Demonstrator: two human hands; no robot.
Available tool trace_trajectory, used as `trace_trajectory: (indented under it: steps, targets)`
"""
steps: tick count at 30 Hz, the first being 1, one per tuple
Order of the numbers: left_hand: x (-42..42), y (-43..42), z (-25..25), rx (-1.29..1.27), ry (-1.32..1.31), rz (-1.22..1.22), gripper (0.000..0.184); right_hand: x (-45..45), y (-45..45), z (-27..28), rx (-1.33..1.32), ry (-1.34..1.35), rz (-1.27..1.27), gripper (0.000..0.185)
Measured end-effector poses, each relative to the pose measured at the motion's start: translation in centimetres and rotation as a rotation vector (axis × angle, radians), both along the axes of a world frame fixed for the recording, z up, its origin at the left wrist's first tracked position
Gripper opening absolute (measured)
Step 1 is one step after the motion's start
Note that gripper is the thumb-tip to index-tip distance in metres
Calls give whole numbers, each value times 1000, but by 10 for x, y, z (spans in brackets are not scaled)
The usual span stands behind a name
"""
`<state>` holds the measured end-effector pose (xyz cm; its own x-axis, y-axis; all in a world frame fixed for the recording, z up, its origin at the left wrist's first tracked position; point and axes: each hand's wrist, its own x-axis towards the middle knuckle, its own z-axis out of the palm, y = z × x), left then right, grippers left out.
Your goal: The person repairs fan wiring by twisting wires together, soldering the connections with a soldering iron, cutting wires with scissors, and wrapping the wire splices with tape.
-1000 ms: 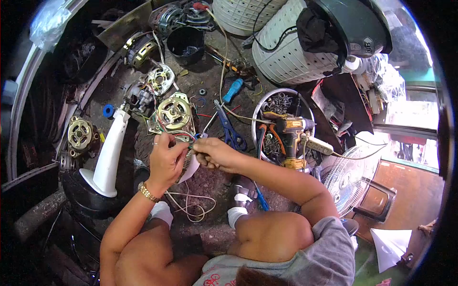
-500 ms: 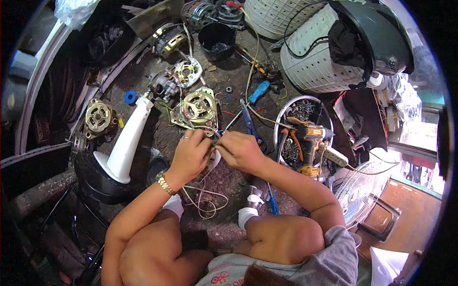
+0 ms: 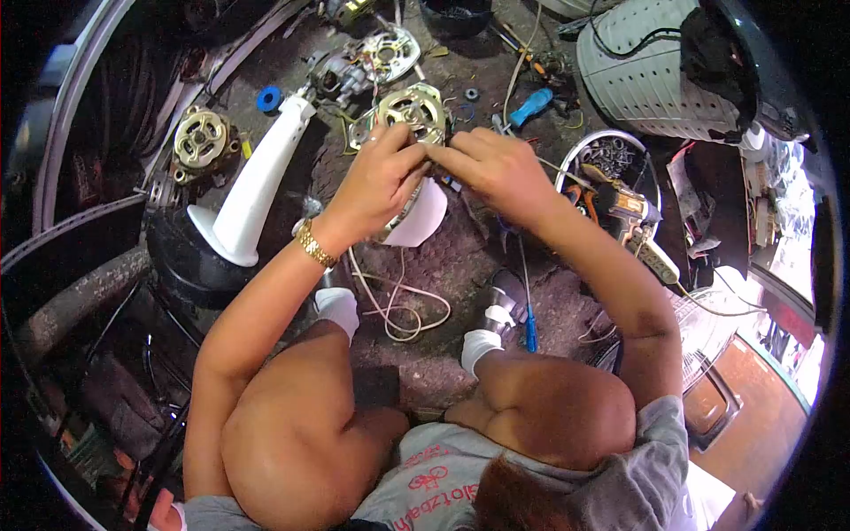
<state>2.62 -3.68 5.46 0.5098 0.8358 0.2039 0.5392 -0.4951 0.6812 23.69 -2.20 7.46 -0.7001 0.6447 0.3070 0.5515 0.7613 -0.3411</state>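
My left hand (image 3: pixel 385 181) and my right hand (image 3: pixel 505 173) meet at the fingertips, both closed in a pinch on thin wires that the fingers mostly hide. Just beyond them lies an open fan motor (image 3: pixel 412 108) with a gold-coloured housing, its near edge covered by my hands. A white curved plastic piece (image 3: pixel 425 215) shows below my left hand. From under it, a pale cord (image 3: pixel 394 310) loops across the floor. Beyond my right hand is a screwdriver with a blue handle (image 3: pixel 531 106).
At left stand a white fan neck (image 3: pixel 266 181) on a black base and another motor (image 3: pixel 201 139). At right, a round tray (image 3: pixel 658 164) holds small hardware, with a yellow-black drill (image 3: pixel 624 205) over it. Perforated white basket (image 3: pixel 642 75) behind. Another blue-handled screwdriver (image 3: pixel 531 329) lies near my foot.
The view has tipped downward, so the floor items sit higher in the picture. My hands have moved slightly nearer the motor, and more of the white piece shows. My right hand now hides the scissors.
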Motion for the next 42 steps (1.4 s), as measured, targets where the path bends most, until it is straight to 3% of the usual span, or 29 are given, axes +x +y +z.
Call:
trace_trajectory:
  steps: [2,5,7,9,10,11,13,15,16,17,19,23,29,32,33,35,36,37,39,42]
  targets:
    - [1,-1,-4,-15,-24,16,15,1,4,0,107,-20,35,17]
    - [1,-1,-3,-29,-42,29,15,2,5,-9,58,-21,58,18]
    - [1,0,1,199,12,47,13,-4,4,-8,17,100,72,14]
    - [-1,-3,5,271,125,28,13,-10,-4,-9,-677,280,-219,12]
    - [-2,-3,8,348,239,6,13,-17,-7,-19,-1181,603,-299,19]
    - [-2,-5,7,358,244,10,13,-10,-9,-20,-1511,615,-400,24]
    - [-1,-15,0,420,265,-5,14,-9,-24,-19,-1895,801,-499,24]
    - [0,-26,-2,325,230,-4,15,-7,-36,-26,-1585,539,-410,20]
    - [0,-30,-3,286,208,-3,15,-5,-43,-26,-1049,276,-345,19]
    - [-1,-32,-5,247,187,-1,14,-1,-45,-25,-1043,275,-344,19]
    - [-1,-33,-4,238,148,-12,14,4,-46,-16,-262,178,-105,22]
    - [2,-42,-4,208,134,-58,14,14,-51,-18,-143,42,22,20]
    - [3,-51,-15,203,165,-129,15,6,-70,-22,-251,118,21,13]
    - [-3,-54,-19,390,282,-222,13,-6,-99,-40,-946,431,-354,7]
    - [-5,-54,-20,393,275,-227,13,-9,-102,-41,-942,429,-363,7]
    - [-7,-55,-21,450,287,-240,15,-12,-108,-40,-2085,1088,-639,9]
    - [-8,-53,-17,371,230,-234,13,-12,-108,-36,-2182,1190,-608,13]
    - [-9,-52,-16,370,226,-240,13,-9,-107,-36,-2179,1196,-615,13]
    - [-13,-50,-16,40,54,-59,11,3,-98,-39,-1950,885,-478,17]
    - [-28,-50,-19,-174,-152,148,6,30,-92,-70,-1609,740,-702,12]
